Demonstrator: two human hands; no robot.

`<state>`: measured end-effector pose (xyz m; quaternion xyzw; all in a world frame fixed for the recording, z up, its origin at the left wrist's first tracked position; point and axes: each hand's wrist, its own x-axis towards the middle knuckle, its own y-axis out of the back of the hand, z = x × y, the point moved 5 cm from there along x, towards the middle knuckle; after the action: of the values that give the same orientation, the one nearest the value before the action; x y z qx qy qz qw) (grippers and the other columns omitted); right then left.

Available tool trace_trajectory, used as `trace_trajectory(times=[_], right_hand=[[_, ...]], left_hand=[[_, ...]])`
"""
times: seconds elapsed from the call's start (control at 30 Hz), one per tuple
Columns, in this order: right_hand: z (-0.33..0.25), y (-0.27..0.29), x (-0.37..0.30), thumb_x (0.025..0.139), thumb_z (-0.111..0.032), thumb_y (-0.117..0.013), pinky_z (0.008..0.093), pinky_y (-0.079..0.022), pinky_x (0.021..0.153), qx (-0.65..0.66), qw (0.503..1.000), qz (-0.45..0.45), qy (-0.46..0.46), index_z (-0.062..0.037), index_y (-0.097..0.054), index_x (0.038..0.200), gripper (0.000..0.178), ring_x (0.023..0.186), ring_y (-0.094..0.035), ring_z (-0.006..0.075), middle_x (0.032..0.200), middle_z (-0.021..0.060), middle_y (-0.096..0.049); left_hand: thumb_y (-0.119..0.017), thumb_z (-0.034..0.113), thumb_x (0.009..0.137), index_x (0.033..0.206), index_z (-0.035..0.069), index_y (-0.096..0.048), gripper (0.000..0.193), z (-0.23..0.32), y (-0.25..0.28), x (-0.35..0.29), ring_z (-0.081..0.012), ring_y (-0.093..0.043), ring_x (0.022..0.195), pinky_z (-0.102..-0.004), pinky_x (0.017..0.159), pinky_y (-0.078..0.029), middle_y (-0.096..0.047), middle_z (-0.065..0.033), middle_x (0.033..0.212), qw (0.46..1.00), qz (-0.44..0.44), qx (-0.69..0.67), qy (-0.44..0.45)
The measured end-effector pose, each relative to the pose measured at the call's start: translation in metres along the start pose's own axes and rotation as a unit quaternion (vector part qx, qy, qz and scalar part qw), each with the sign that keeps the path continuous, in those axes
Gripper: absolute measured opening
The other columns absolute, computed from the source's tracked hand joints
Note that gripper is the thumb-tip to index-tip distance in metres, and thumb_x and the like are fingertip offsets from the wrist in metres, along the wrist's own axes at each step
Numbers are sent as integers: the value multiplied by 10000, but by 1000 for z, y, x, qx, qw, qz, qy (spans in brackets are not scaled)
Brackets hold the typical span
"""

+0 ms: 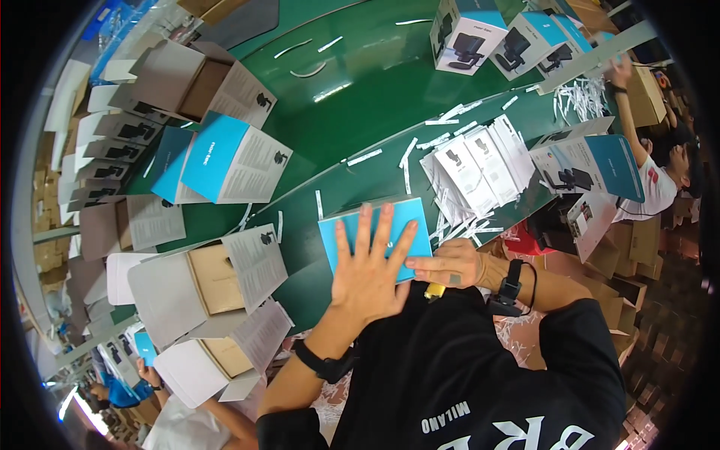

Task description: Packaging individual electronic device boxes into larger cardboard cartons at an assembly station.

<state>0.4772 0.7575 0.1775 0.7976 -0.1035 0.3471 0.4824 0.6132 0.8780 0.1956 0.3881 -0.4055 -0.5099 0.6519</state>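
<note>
A closed carton with a blue top (334, 234) rests on the green table's near edge, right in front of me. My left hand (367, 270) lies flat on its top with the fingers spread. At the carton's near right corner, my right hand (454, 264) presses two extended fingertips against the edge. Its other fingers curl around a small yellow object (433, 291), of which only the end shows below the hand; its kind I cannot make out.
Open cartons (169, 292) crowd the left side, beside blue-topped boxes (217, 161). A stack of printed white leaflets (480, 165) lies right among paper strips (450, 202). Finished-looking boxes (469, 37) stand at the far right. Co-workers' arms (634, 127) show at right and lower left.
</note>
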Motion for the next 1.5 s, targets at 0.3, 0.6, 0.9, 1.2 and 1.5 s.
trace_trajectory(times=[0.3,0.6,0.9,1.2,1.5], right_hand=[[-2,-5,18,807,-101,-833,274,-489,473,25,996,51,-76,-43,-738,965,193,585,-653,138,1160,92,-756],[4,0,28,785,-118,-859,267,-521,497,2,996,50,-79,-55,-738,931,199,619,-697,148,1116,59,-769],[8,14,35,780,-75,-855,266,-525,480,65,996,12,-64,-62,-717,886,175,552,-671,153,1122,66,-775],[7,30,23,792,-32,-813,281,-572,568,66,987,-15,-146,-79,-692,1004,248,696,-740,224,1145,90,-764],[9,72,-128,1006,-49,-600,243,-512,563,255,689,204,-647,9,-594,1298,298,610,-613,104,1031,77,-733]], left_hand=[[-843,397,668,1604,178,-370,1071,-2,5,25,-559,-164,1522,-712,1180,-185,-183,-339,1656,996,19,-3,85],[-858,444,655,1572,119,-399,1075,-33,27,17,-529,-334,1403,-679,1175,-228,-326,-326,1517,999,37,8,36],[-860,403,624,1578,190,-407,1077,-51,47,6,-475,-424,1306,-579,1122,-335,-384,-297,1450,998,-34,-4,-60],[-848,328,555,1530,261,-504,1036,-59,41,-12,-458,-444,1282,-550,1043,-413,-393,-264,1470,994,13,-86,-64],[-881,350,529,1413,201,-639,928,-120,61,117,-473,-483,1254,-525,1076,-444,-436,-272,1465,945,248,-104,188]])
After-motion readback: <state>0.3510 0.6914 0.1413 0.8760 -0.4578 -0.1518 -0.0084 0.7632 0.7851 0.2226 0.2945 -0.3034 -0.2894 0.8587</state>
